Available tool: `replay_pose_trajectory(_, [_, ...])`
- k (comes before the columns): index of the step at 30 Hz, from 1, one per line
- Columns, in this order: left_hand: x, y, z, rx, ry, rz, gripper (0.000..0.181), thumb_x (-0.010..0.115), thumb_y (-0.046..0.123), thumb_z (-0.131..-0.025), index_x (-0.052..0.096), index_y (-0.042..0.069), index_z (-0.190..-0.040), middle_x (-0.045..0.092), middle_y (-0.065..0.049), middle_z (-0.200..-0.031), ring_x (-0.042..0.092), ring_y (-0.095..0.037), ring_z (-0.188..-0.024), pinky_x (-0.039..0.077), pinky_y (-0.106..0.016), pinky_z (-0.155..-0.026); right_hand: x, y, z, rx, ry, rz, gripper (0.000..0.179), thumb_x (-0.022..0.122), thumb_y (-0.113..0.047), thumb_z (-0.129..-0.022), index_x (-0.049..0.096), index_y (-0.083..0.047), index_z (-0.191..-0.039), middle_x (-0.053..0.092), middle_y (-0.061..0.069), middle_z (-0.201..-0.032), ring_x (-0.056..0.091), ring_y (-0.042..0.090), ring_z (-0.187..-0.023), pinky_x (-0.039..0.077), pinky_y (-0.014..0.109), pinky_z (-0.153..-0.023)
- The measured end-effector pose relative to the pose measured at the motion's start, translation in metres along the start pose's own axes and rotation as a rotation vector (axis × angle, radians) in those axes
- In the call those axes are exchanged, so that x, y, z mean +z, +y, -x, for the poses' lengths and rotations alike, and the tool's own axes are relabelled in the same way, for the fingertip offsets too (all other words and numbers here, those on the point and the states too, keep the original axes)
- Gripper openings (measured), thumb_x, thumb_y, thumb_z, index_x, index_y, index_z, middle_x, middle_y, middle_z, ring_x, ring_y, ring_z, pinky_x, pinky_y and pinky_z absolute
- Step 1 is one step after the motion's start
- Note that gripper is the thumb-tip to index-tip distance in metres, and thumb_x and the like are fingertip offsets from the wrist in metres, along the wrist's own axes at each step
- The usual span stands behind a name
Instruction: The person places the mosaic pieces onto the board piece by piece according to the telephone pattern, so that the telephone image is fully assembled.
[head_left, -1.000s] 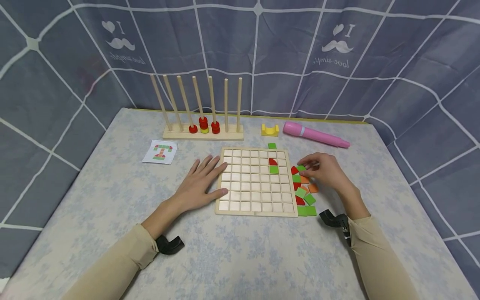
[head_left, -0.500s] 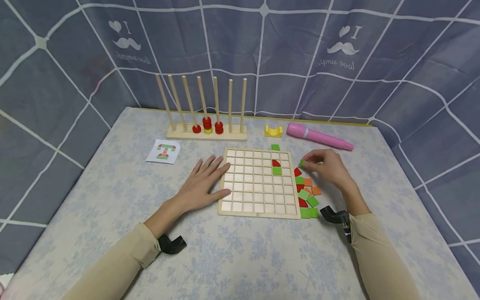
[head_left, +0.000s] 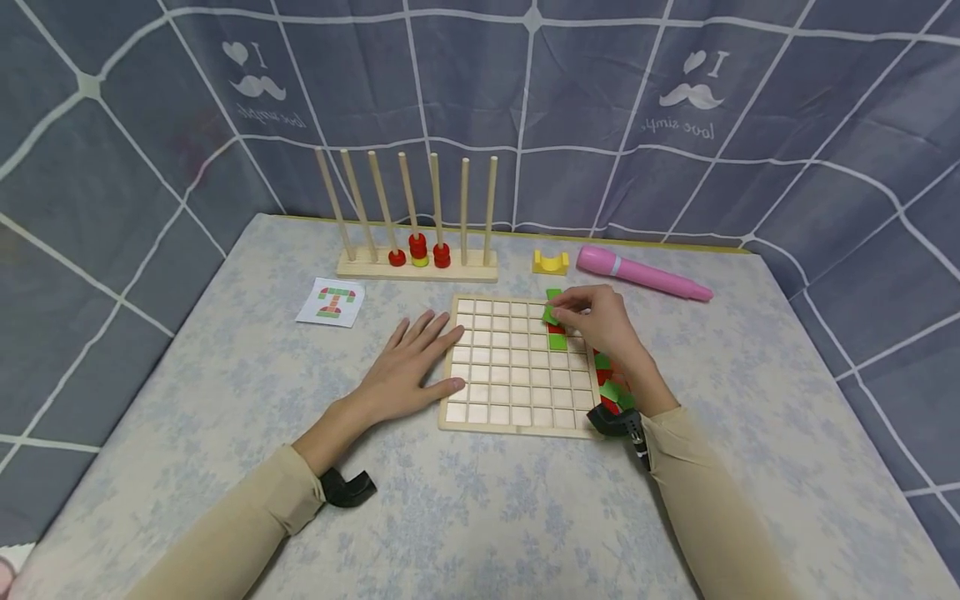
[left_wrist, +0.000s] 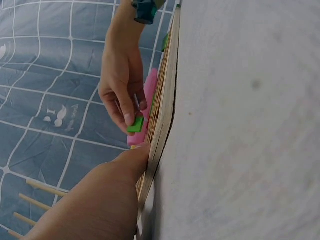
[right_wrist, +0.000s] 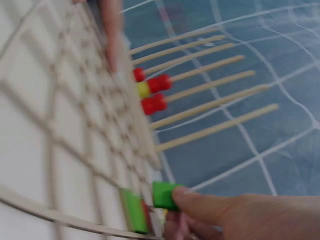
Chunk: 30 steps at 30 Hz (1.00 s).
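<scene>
My left hand [head_left: 405, 373] rests flat with spread fingers on the left rim of a wooden grid board [head_left: 501, 377]. Between thumb and fingertips, my right hand [head_left: 603, 323] pinches a green square tile [head_left: 550, 315] above the board's upper right; the left wrist view shows this green tile [left_wrist: 135, 124] held clear of the board. Just below it, a red quarter-round tile [head_left: 556, 329] is partly covered by the fingers. A second green tile [head_left: 557, 342] sits in the cell beneath that. Another green tile [head_left: 553, 293] lies at the board's far edge.
Loose red, green and orange tiles [head_left: 609, 390] lie along the board's right side, partly under my right forearm. Behind stand a peg rack [head_left: 465, 271] with beads, a yellow block [head_left: 551, 264] and a pink stick [head_left: 652, 275]. A pattern card [head_left: 311, 312] lies at left.
My right hand picked up a green tile from the loose pile and carried it left over the board's upper right. The left hand has stayed on the rim. The head view shifted slightly.
</scene>
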<state>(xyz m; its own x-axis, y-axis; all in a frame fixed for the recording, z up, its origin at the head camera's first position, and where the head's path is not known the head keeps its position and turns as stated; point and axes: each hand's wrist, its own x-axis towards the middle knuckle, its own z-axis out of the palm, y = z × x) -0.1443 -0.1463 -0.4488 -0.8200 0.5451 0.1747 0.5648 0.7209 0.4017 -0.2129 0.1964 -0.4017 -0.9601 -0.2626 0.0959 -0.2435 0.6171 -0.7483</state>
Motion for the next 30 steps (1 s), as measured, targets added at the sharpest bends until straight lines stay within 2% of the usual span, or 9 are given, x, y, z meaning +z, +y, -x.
replay_pose_trajectory(4, [0.000,0.001,0.000,0.005,0.004,-0.004,0.081,0.063,0.052,-0.102,0.034,0.015,-0.167,0.024,-0.016,-0.175,0.014,-0.039,-0.163,0.006,-0.062,-0.131,0.014,0.001,0.000,-0.045,0.035,-0.012,0.015,0.075,-0.012,-0.099,0.079,-0.006,-0.112,0.079,0.014,-0.101,0.073,0.027,-0.090,0.059,0.037,-0.080])
replay_pose_trajectory(7, [-0.001,0.001,0.000,0.001,0.005,-0.003,0.080,0.063,0.052,-0.102,0.034,0.016,-0.167,0.024,-0.016,-0.175,0.014,-0.039,-0.163,0.006,-0.062,-0.131,0.023,0.001,0.000,-0.069,0.070,-0.006,0.012,0.078,-0.013,-0.098,0.080,-0.006,-0.108,0.078,0.012,-0.096,0.072,0.025,-0.087,0.059,0.037,-0.079])
replay_pose_trajectory(10, [-0.003,0.002,0.000,-0.008,-0.004,0.009,0.081,0.063,0.051,-0.102,0.032,0.016,-0.168,0.022,-0.015,-0.175,0.012,-0.038,-0.164,0.004,-0.061,-0.132,0.028,0.002,0.000,-0.096,0.110,0.043,0.011,0.079,-0.014,-0.097,0.082,-0.008,-0.105,0.076,0.011,-0.092,0.067,0.023,-0.079,0.054,0.034,-0.071])
replay_pose_trajectory(13, [-0.002,0.002,0.000,-0.014,-0.013,0.016,0.080,0.064,0.049,-0.102,0.031,0.016,-0.168,0.021,-0.014,-0.176,0.011,-0.036,-0.164,0.002,-0.060,-0.132,0.031,0.003,0.000,-0.127,0.127,0.088,0.007,0.081,-0.014,-0.095,0.084,-0.009,-0.100,0.075,0.009,-0.090,0.059,0.023,-0.077,0.047,0.034,-0.069])
replay_pose_trajectory(16, [-0.002,0.002,0.000,-0.015,-0.014,0.020,0.080,0.064,0.048,-0.103,0.031,0.016,-0.168,0.021,-0.014,-0.176,0.011,-0.036,-0.164,0.002,-0.059,-0.132,0.031,0.004,0.001,-0.166,0.110,0.097,0.006,0.082,-0.012,-0.093,0.084,-0.009,-0.098,0.074,0.009,-0.092,0.054,0.024,-0.080,0.043,0.035,-0.072])
replay_pose_trajectory(20, [-0.003,0.002,0.001,-0.017,-0.018,0.015,0.081,0.064,0.050,-0.102,0.030,0.017,-0.168,0.020,-0.013,-0.176,0.011,-0.036,-0.165,0.002,-0.059,-0.132,0.030,0.003,0.001,-0.178,0.071,0.097,0.008,0.082,-0.012,-0.093,0.084,-0.009,-0.100,0.075,0.008,-0.095,0.057,0.024,-0.087,0.047,0.036,-0.075])
replay_pose_trajectory(24, [-0.002,0.002,0.000,-0.008,-0.009,0.012,0.080,0.062,0.052,-0.103,0.031,0.017,-0.168,0.021,-0.014,-0.176,0.012,-0.037,-0.164,0.003,-0.060,-0.132,0.025,0.001,0.002,-0.149,0.023,0.095,0.011,0.082,-0.013,-0.094,0.083,-0.011,-0.104,0.075,0.007,-0.102,0.063,0.024,-0.095,0.054,0.039,-0.080])
replay_pose_trajectory(30, [-0.002,0.003,0.000,0.000,-0.003,0.025,0.081,0.065,0.050,-0.101,0.033,0.016,-0.168,0.022,-0.015,-0.175,0.012,-0.038,-0.164,0.003,-0.061,-0.132,0.006,0.004,0.008,-0.106,0.023,0.068,0.012,0.080,-0.014,-0.096,0.082,-0.010,-0.107,0.076,0.008,-0.102,0.069,0.025,-0.089,0.055,0.039,-0.081])
